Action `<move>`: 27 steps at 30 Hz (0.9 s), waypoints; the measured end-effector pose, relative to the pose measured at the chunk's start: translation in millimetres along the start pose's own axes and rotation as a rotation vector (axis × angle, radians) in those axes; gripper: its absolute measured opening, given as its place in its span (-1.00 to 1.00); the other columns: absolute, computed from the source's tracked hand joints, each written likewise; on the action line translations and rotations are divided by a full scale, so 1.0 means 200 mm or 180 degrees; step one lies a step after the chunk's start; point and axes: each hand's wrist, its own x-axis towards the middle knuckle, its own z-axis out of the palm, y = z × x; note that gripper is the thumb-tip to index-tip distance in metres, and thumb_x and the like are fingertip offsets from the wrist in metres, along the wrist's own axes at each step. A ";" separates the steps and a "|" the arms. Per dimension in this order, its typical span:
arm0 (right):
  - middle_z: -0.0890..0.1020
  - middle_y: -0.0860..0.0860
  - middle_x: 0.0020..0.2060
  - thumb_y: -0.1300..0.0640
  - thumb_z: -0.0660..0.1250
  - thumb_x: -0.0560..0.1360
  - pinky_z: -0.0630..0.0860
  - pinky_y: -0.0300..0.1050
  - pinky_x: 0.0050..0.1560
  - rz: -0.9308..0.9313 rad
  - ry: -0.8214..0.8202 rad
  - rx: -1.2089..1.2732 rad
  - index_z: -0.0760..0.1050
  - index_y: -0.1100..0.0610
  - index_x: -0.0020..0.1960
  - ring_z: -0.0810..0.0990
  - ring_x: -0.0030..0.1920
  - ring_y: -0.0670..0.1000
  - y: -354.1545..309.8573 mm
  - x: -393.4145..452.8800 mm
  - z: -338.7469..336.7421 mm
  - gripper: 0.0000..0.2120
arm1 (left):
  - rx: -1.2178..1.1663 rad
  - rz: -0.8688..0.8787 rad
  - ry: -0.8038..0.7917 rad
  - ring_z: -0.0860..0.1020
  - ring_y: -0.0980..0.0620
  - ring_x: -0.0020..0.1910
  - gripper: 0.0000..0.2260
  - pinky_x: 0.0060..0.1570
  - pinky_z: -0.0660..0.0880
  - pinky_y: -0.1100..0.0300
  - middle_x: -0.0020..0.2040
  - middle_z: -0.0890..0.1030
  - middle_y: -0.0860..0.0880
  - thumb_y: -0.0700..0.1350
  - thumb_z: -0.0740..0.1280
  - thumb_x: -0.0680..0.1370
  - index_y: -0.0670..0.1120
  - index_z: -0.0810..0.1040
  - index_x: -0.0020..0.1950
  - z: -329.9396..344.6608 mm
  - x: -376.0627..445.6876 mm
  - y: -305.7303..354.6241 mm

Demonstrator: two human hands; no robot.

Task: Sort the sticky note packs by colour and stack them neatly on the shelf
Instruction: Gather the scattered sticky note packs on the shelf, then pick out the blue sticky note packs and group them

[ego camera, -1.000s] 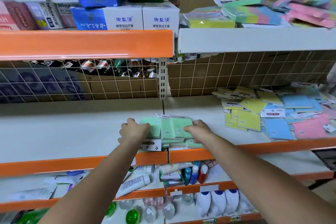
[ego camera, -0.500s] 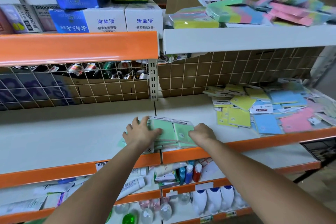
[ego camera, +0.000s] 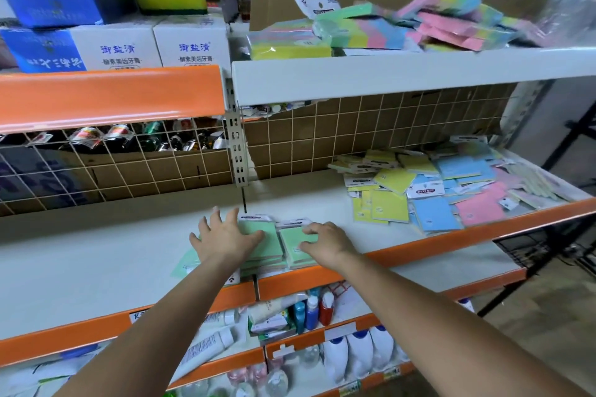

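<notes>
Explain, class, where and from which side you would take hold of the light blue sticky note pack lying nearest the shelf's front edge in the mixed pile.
Probably pinch the light blue sticky note pack by its near edge, coming from the front. It lies flat and thin, so only the edges give purchase; yellow packs and pink packs crowd its sides, while the near edge faces the shelf lip.
</notes>
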 end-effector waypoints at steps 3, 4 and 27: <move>0.39 0.04 0.38 -0.01 0.33 0.51 0.43 -0.08 0.26 -0.0010 -0.0148 0.0062 0.41 -0.03 0.40 0.43 0.30 0.08 0.02 -0.01 -0.02 -0.54 | 0.0062 0.0118 0.0070 -0.04 -0.14 0.54 -0.32 0.46 -0.01 -0.18 0.57 0.06 -0.04 0.33 0.26 0.46 0.11 0.19 0.51 0.01 0.00 0.05; 0.39 0.03 0.40 -0.01 0.34 0.50 0.42 -0.09 0.28 -0.0008 -0.0239 0.0091 0.40 -0.03 0.41 0.44 0.31 0.07 0.02 -0.01 -0.02 -0.52 | 0.0080 0.0153 0.0082 -0.05 -0.13 0.55 -0.31 0.47 -0.02 -0.17 0.57 0.06 -0.04 0.33 0.26 0.46 0.10 0.19 0.51 0.01 0.00 0.07; 0.64 0.02 0.06 0.08 0.34 0.50 0.54 -0.16 -0.12 -0.0169 0.0335 0.1040 0.57 0.02 0.11 0.62 -0.06 0.05 0.47 0.12 -0.58 -0.80 | -0.0612 0.0386 -0.0228 0.31 -0.12 0.39 -0.48 0.33 0.22 -0.02 0.36 0.45 -0.09 0.24 0.26 0.50 0.02 0.40 0.38 0.23 -0.03 0.95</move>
